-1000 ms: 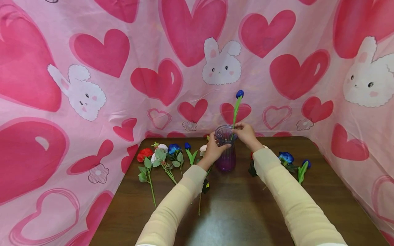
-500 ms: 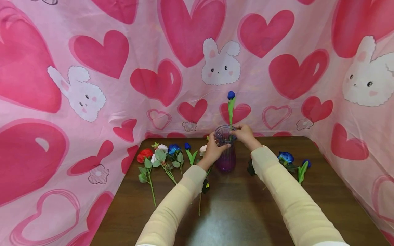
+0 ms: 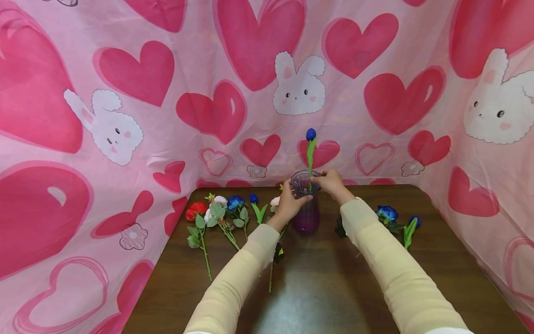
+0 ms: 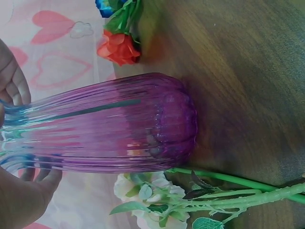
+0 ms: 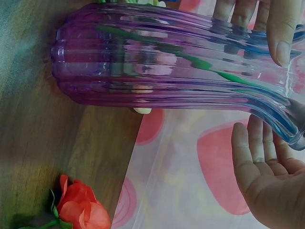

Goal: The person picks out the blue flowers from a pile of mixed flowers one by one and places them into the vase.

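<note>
A clear purple ribbed glass vase (image 3: 306, 218) stands upright on the table. My left hand (image 3: 289, 204) grips its neck from the left, thumb across the near side. At the rim, my right hand (image 3: 332, 184) pinches the stem of a blue tulip (image 3: 311, 134), whose bud and green leaf rise above the mouth. Through the glass in the right wrist view, the green stem (image 5: 200, 63) slants down inside, its end above the vase's base. The right hand's other fingers (image 5: 256, 138) lie near the flared rim. Its pinching fingertips are hard to make out there.
Left of the vase lie a red rose (image 3: 196, 211), pale roses (image 3: 218, 208), a blue rose (image 3: 236, 202) and another blue tulip (image 3: 254, 198). On the right are a blue rose (image 3: 388, 213), a blue tulip (image 3: 413, 225) and a red rose (image 5: 83, 207). A heart-patterned cloth hangs behind.
The tulip has swung from a rightward lean to nearly upright and sunk lower into the vase. My right hand shifted slightly left with it. The left hand has stayed on the neck.
</note>
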{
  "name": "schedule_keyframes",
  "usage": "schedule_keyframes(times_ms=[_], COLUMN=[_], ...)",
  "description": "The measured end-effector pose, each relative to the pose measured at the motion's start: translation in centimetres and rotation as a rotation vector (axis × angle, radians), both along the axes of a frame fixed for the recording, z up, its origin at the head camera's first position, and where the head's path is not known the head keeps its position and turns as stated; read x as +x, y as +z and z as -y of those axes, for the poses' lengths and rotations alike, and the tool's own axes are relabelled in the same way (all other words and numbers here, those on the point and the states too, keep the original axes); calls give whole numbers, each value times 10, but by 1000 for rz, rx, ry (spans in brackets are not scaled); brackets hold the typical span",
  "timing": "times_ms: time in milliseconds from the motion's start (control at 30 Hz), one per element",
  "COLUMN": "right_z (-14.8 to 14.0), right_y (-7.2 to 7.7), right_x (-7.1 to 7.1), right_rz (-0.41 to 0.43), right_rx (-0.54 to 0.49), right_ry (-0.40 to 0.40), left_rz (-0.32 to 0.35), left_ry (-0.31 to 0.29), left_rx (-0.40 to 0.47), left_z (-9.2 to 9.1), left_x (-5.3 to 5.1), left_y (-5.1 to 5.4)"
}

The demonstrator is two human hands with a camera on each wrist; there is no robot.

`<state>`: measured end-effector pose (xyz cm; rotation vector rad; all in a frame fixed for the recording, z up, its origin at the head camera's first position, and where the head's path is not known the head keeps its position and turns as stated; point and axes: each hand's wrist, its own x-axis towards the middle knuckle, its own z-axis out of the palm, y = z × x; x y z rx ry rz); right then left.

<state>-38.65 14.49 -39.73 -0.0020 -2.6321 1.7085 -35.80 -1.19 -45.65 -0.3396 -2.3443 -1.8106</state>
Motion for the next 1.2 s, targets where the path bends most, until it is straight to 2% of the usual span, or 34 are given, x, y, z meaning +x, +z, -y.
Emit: schedule_keyframes(times_ms=[300, 467, 733, 833, 1033, 1200], right_z=[-2, -6, -11, -11, -12, -10], right_y=[-1, -1, -5, -7, -12, -20], right_x=[3, 5, 13, 18, 30, 35], right_rz=[9, 14, -65, -113, -175, -186], right_rx=[22, -17, -83, -45, 60, -26], right_ry=[24, 52, 146, 154, 111, 144], left_rz=[15, 12, 5, 10, 13, -1], left_ry=[-6, -4, -11, -13, -19, -35], left_rx=[5, 8, -4, -12, -31, -14], left_z=[0, 0, 1, 2, 4, 5], left_x=[0, 0, -1, -2, 0, 1], left_y=[-1, -1, -3, -3, -3, -2])
